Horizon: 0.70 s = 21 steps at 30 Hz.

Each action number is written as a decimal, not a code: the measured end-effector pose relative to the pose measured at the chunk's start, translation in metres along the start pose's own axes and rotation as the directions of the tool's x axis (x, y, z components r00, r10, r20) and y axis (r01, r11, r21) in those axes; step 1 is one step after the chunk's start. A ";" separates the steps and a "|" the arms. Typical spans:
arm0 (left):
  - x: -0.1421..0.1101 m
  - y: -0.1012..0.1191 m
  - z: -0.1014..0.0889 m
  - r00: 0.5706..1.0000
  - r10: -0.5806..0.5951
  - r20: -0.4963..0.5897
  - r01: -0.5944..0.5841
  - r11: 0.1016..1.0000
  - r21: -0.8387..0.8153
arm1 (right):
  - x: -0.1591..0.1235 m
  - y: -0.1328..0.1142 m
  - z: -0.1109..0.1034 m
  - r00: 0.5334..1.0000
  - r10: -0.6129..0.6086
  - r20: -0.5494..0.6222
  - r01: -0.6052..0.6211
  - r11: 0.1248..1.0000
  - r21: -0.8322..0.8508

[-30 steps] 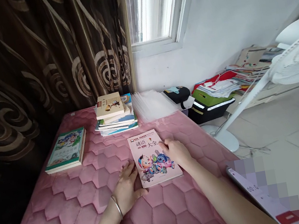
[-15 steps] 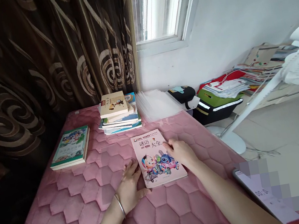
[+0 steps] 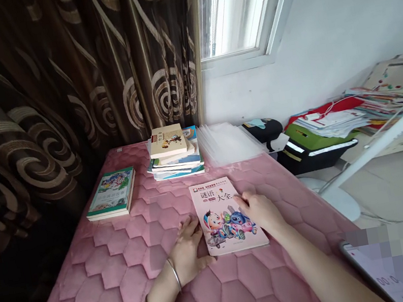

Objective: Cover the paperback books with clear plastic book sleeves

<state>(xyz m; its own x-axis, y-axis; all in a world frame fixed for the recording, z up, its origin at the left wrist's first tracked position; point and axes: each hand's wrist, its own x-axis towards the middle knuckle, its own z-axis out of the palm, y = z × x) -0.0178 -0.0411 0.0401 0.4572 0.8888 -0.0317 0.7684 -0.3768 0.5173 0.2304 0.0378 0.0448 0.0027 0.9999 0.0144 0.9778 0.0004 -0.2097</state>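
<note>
A pink paperback book (image 3: 225, 234) with cartoon figures on its cover lies closed on the pink quilted surface (image 3: 145, 253). Along its left edge rests my left hand (image 3: 189, 248), palm down, fingers stretched out and thumb by the lower left corner. My right hand (image 3: 264, 212) is closed on the book's right edge, the thumb on the cover and the other fingers curled at the side, partly hidden. Two bangles circle my left wrist.
A stack of books (image 3: 175, 158) stands at the back, beside clear plastic sleeves (image 3: 229, 141). Green-covered books (image 3: 111, 193) lie to the left. A phone (image 3: 371, 267) is at lower right. A white fan stand (image 3: 371, 148) and a black-green box (image 3: 312, 145) stand beyond the right edge.
The whole scene has shifted right in the view, as the camera turned left. Both hands keep their places on the book, which lies as before on the quilted surface.
</note>
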 end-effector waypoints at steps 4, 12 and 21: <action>0.000 -0.001 0.000 1.000 0.015 -0.005 -0.014 1.000 0.005 | 0.000 0.001 0.000 1.000 -0.007 0.005 0.007 1.000 -0.001; 0.000 0.001 0.002 1.000 -0.017 -0.022 0.018 0.999 0.038 | -0.001 -0.003 -0.006 1.000 -0.007 0.018 0.007 1.000 -0.012; -0.001 0.006 -0.002 1.000 -0.020 0.002 0.020 0.999 0.049 | 0.000 -0.003 -0.004 1.000 0.004 0.028 -0.004 1.000 -0.007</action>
<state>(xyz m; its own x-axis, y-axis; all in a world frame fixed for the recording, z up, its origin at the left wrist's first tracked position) -0.0144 -0.0435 0.0449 0.4430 0.8955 -0.0437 0.7980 -0.3716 0.4744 0.2283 0.0381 0.0497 0.0010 0.9999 -0.0136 0.9792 -0.0037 -0.2030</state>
